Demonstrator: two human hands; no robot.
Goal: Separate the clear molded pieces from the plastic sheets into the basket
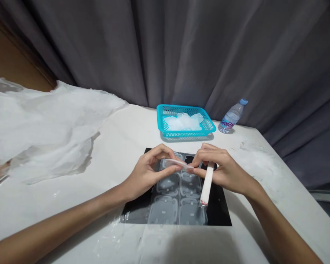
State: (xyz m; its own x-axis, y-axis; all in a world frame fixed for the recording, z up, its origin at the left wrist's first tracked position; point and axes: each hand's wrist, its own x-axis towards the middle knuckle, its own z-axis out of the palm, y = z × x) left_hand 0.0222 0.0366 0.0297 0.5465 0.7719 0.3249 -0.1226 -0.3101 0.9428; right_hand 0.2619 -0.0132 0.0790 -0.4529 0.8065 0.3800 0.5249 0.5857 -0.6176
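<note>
Between my two hands, above a black mat, is a thin, translucent plastic piece (178, 163), seen nearly edge-on. My left hand (151, 167) pinches its left end with thumb and fingers. The thumb and finger of my right hand (222, 165) grip its right end. That same hand also holds a white stick-shaped tool (207, 185), tilted downward, whose lower tip has red marks and a shiny end. Under the hands, several clear rounded-square plastic pieces (163, 212) lie in rows on the black mat (220, 209).
A turquoise basket (187, 134) with translucent white pieces (184, 121) inside stands at the back. Right of it is a water bottle (232, 116). Crumpled white plastic sheeting (49, 124) covers the table's left side. White shavings (260, 163) lie at right. A grey curtain (165, 47) hangs behind.
</note>
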